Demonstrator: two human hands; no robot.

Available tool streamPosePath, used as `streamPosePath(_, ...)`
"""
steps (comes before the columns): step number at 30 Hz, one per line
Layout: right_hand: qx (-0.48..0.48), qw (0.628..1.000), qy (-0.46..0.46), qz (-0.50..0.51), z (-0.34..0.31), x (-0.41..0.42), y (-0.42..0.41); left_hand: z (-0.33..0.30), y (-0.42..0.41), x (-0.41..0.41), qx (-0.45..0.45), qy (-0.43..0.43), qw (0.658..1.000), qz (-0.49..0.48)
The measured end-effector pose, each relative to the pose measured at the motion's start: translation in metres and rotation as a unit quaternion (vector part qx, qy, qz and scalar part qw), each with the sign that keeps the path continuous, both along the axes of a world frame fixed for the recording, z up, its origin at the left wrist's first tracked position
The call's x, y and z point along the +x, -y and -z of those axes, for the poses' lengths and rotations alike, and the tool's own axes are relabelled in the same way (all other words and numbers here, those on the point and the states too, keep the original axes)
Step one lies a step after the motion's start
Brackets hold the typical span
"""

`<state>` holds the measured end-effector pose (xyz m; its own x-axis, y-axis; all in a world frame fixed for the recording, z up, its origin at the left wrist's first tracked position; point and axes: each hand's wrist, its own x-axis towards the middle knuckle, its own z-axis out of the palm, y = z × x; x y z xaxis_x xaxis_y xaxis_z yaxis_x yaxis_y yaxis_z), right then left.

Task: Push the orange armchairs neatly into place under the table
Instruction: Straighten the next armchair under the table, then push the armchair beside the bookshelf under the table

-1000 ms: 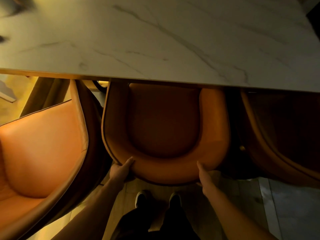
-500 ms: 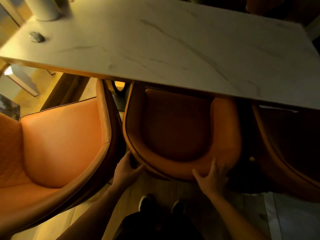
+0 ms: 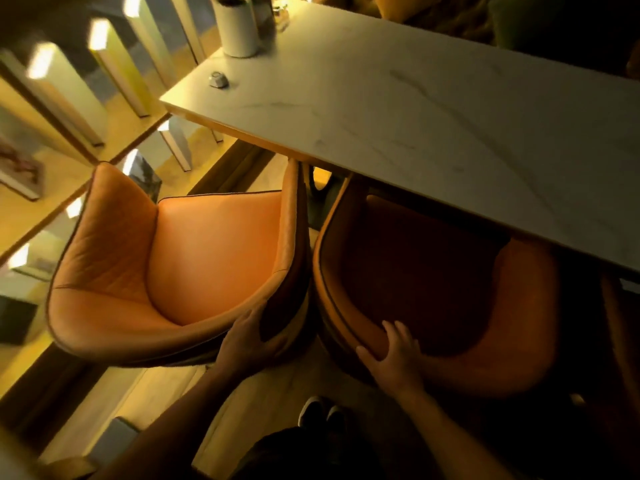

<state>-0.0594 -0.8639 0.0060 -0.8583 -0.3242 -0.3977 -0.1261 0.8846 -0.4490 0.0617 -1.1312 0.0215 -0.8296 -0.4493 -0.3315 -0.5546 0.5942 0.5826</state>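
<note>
Two orange armchairs stand side by side at a white marble table [image 3: 433, 109]. The left armchair [image 3: 194, 258] sits turned at an angle, mostly out from under the table edge. The middle armchair [image 3: 512, 313] is tucked partly beneath the tabletop, its seat in shadow. My left hand [image 3: 249, 337] grips the back rim of the left armchair near its right corner. My right hand [image 3: 391, 355] rests with spread fingers over the back rim of the middle armchair. A third chair at the far right is almost hidden in the dark.
A white cylinder [image 3: 237, 27] and a small grey object [image 3: 218, 79] stand on the table's far left corner. Pale posts and low lit blocks [image 3: 62, 88] line the floor to the left. My shoes [image 3: 320, 415] stand on the floor behind the chairs.
My view has swung left. My left hand left the middle armchair's back and took hold of the left armchair's rim. My right hand slid left along the middle armchair's back.
</note>
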Motion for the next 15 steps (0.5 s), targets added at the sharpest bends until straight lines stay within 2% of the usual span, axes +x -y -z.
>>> streamPosePath(10, -0.029, 0.997, 0.006, -0.071, -0.006, 0.002, 0.045, -0.008, 0.053, 0.039, -0.059, 0.016, 0.997, -0.051)
streamPosePath(15, -0.041, 0.996, -0.019, -0.079, -0.005, 0.005, 0.089, 0.006, 0.099, 0.048, -0.058, 0.017, 0.998, -0.020)
